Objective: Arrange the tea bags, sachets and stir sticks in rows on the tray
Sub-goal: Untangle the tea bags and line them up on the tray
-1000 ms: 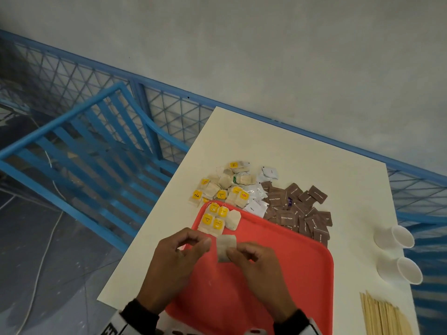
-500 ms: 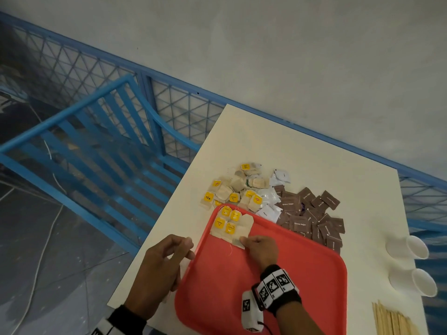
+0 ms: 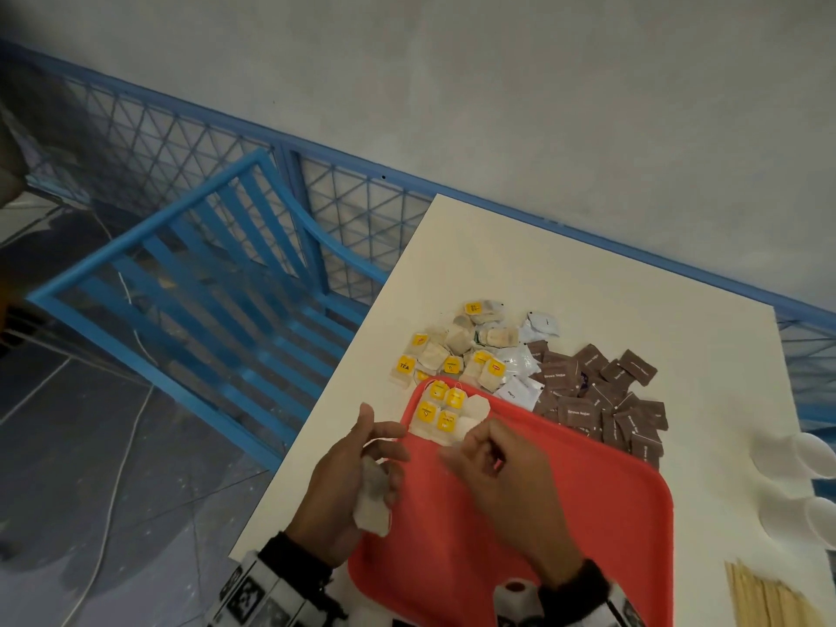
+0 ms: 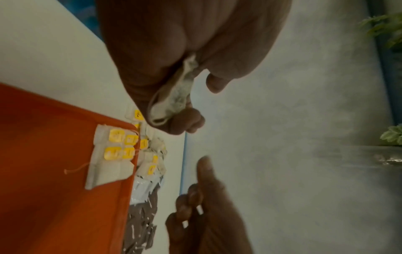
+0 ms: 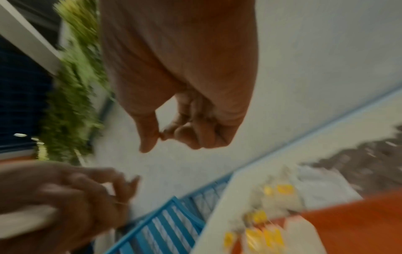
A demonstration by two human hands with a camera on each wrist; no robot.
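A red tray (image 3: 565, 513) lies on the white table (image 3: 543, 273). Several tea bags (image 3: 445, 411) with yellow tags lie side by side in its far left corner, also seen in the left wrist view (image 4: 113, 154). My left hand (image 3: 357, 463) hovers at the tray's left edge and grips a small bundle of tea bags (image 3: 372, 504) (image 4: 174, 96) in its palm. My right hand (image 3: 497, 468) (image 5: 174, 134) is above the tray just right of the left hand. Its fingers are curled, thumb against forefinger, with no tea bag in them.
Loose tea bags (image 3: 452, 350), white sachets (image 3: 520, 373) and brown sugar sachets (image 3: 597, 400) are heaped beyond the tray's far edge. Stir sticks (image 3: 769, 599) lie at the near right, paper cups (image 3: 805, 459) at the right edge. A blue railing (image 3: 181, 287) borders the table's left.
Both hands held one tea bag over the tray. My right hand laid it beside the others in the corner, then drew back toward my left hand.
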